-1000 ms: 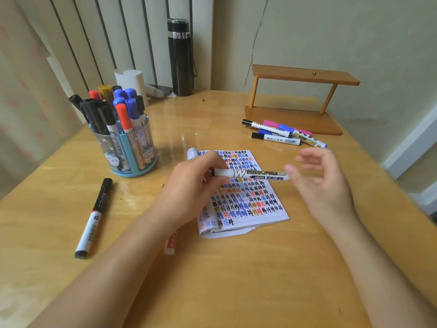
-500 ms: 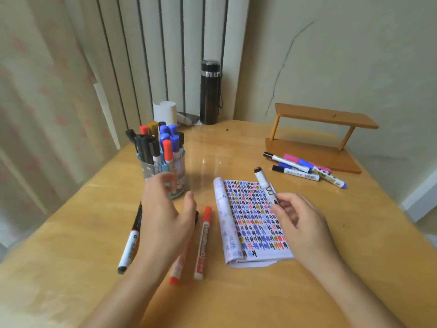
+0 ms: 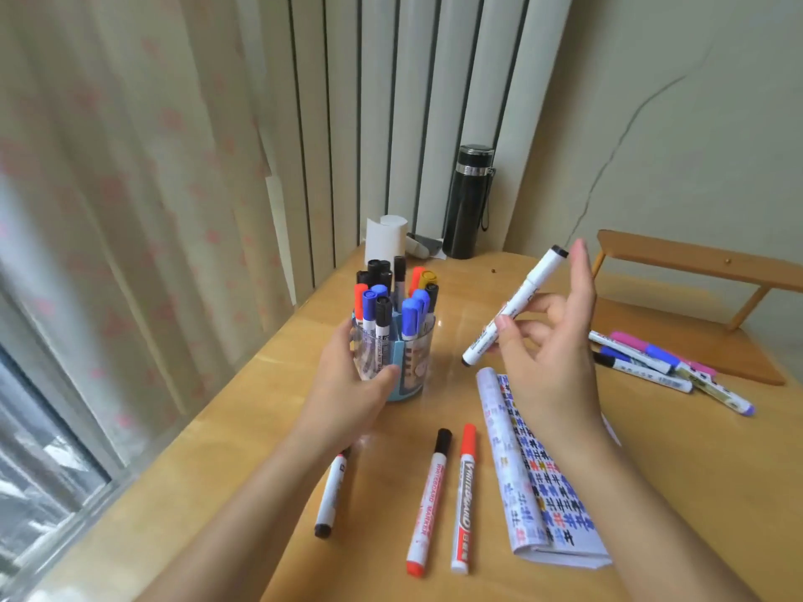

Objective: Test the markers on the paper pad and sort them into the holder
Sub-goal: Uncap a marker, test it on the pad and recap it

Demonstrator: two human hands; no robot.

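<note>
My right hand (image 3: 549, 354) holds a white marker with a black cap (image 3: 528, 293), lifted and tilted above the table, just right of the holder. My left hand (image 3: 347, 384) wraps around the near left side of the clear and blue marker holder (image 3: 408, 367), which is packed with several black, blue, red and yellow markers. The paper pad (image 3: 539, 484), covered in coloured test marks, lies on the table under my right forearm. Three markers lie near me: a black one (image 3: 332, 493) partly under my left wrist, a black-capped one (image 3: 430, 497) and a red-capped one (image 3: 464, 497).
A group of several markers (image 3: 660, 362) lies at the right, in front of a small wooden shelf (image 3: 695, 262). A black flask (image 3: 471, 202) and a white paper roll (image 3: 386, 234) stand at the back by the radiator. The table's left edge runs along a curtain and window.
My right hand has raised the white marker from above the pad toward the holder. My left hand has gone forward and closed around the holder. The view has tilted up and left.
</note>
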